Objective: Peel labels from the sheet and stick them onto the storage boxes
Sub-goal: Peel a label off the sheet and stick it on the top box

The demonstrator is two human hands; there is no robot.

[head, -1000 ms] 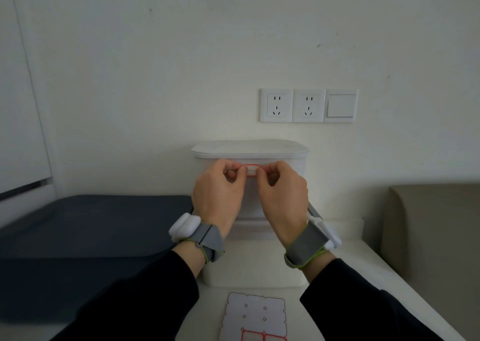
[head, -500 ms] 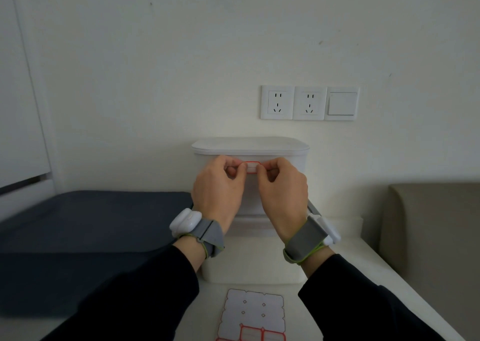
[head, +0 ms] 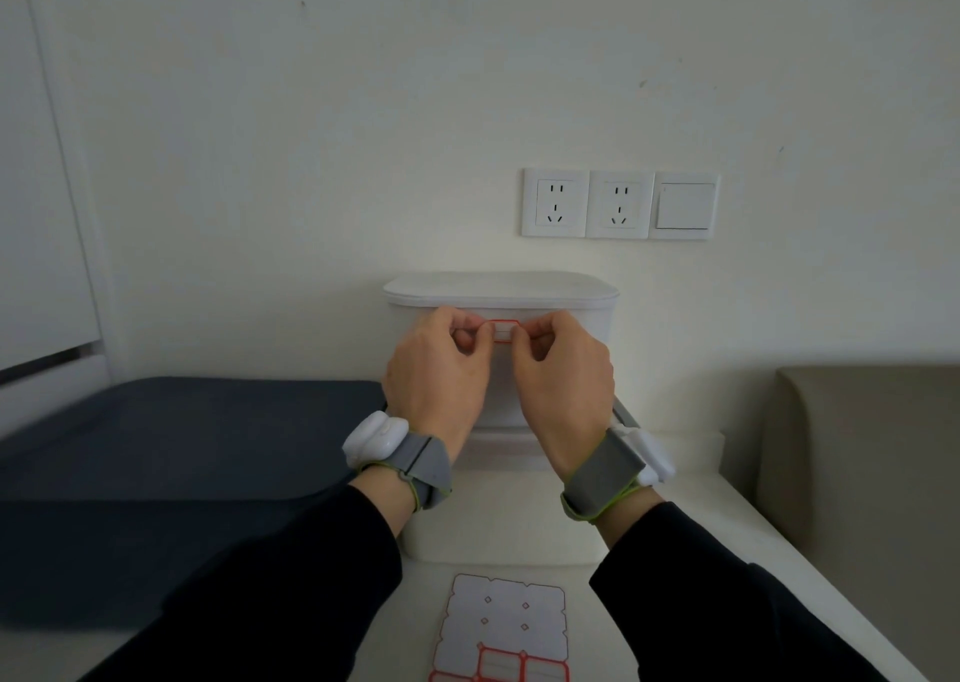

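The label (head: 505, 330) is white with a red outline. The storage boxes (head: 550, 354) are plain white, as is the table (head: 727, 536). The label sheet (head: 504, 624) is white, with red-bordered labels and small red diamonds. Sleeves (head: 291, 577) are black; wristbands (head: 421, 460) grey, edged green.

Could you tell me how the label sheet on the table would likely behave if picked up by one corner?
The label sheet looks thin and flat, so it would probably flop. With most labels already peeled off, it is likely very light. Its glossy backing may slide easily on the table.
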